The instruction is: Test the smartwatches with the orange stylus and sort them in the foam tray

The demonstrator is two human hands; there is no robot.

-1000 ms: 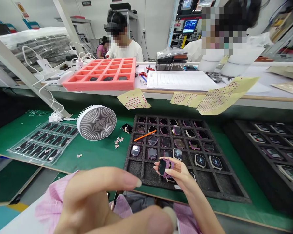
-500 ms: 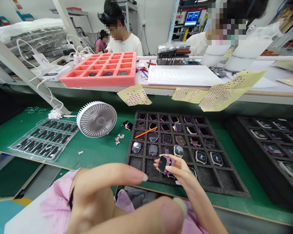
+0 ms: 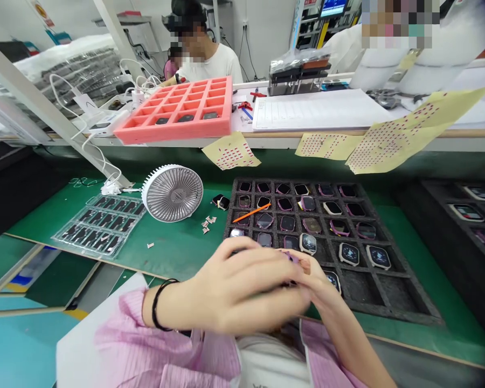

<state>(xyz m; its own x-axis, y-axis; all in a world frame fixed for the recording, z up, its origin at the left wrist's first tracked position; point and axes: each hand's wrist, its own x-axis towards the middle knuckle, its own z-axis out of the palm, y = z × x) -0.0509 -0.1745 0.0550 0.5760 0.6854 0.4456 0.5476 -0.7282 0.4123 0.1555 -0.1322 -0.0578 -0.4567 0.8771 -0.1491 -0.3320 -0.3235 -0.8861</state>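
Note:
My right hand [image 3: 313,272] is closed on a small watch with a purple case [image 3: 291,257], above the front of the black foam tray [image 3: 412,293]. Only a bit of purple edge shows between the hands. Across it, back turned to me, lies my left hand [image 3: 242,285], with a black band at the wrist. Its fingers are curved and slightly blurred. The fingertips reach the right hand and are partly hidden, so I cannot tell whether they grip the watch. Several purple and light-cased watches sit in the tray's compartments, and an orange stick [image 3: 251,212] lies across some of them.
Left of the tray stand a white fan [image 3: 173,194] and a clear plastic tray [image 3: 101,223] of black parts. Small pale pieces [image 3: 208,222] lie near the fan. A second black tray [image 3: 452,215] is at right. On the shelf is a pink foam tray [image 3: 178,126]; people sit beyond.
My left hand has moved away from the camera and come over the watch in my right hand, covering most of it. The whole view has shifted slightly.

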